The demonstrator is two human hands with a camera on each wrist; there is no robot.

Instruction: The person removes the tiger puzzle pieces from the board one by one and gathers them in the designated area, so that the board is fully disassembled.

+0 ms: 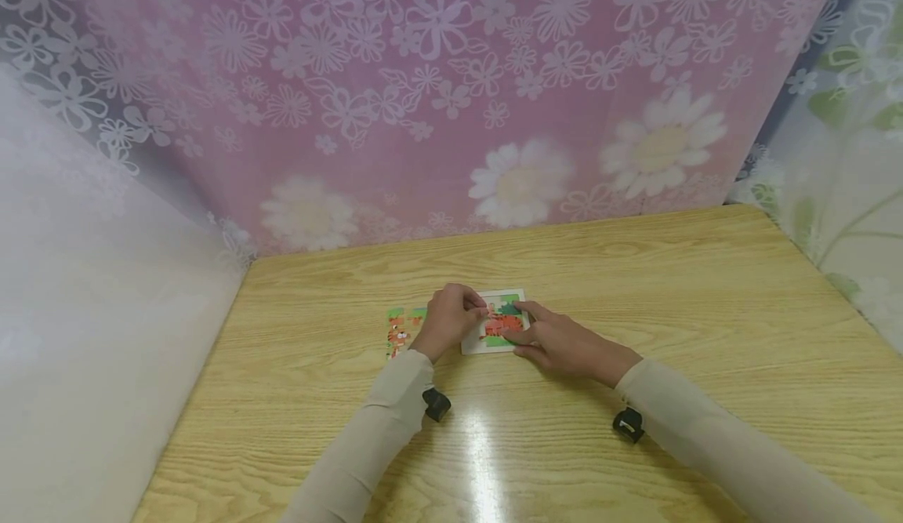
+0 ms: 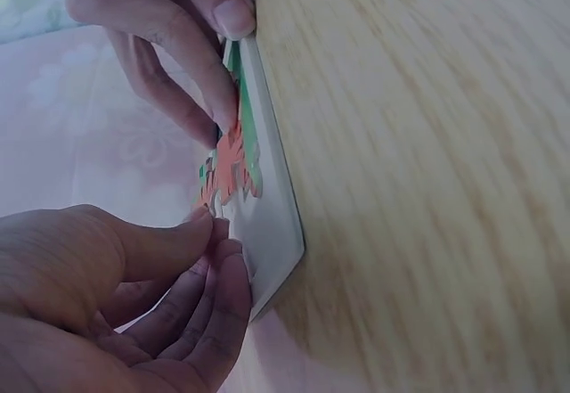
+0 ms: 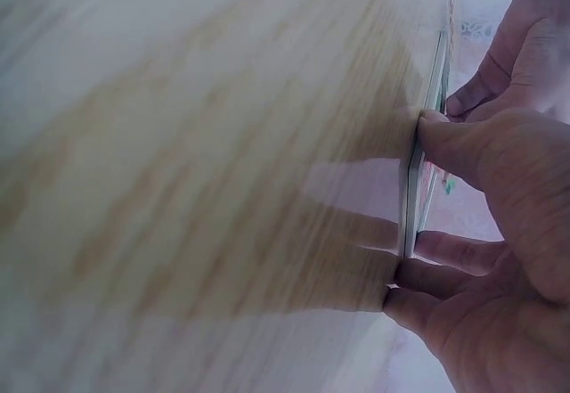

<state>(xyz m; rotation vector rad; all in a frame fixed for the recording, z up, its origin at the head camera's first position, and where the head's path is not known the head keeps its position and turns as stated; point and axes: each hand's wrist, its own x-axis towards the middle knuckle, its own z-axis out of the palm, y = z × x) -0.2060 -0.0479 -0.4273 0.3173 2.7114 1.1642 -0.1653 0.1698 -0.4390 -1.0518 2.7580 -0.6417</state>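
Observation:
A small jigsaw board (image 1: 471, 348) with a white border lies flat on the table, partly filled with red, orange and green pieces (image 1: 504, 324). At its left side my left hand (image 1: 449, 319) pinches a small puzzle piece (image 2: 222, 229) between thumb and fingertips, just over the bare part of the board; the fingers hide most of the piece. My right hand (image 1: 567, 344) holds the board from the right. Its thumb (image 3: 450, 139) is at the near edge, while other fingers touch the fitted pieces and the far edge.
Loose puzzle pieces (image 1: 397, 335) with a tiger-like picture lie left of the board, partly behind my left hand. The wood-grain table (image 1: 317, 429) meets a pink flowered cloth (image 1: 423, 115) at the back and pale cloth on both sides.

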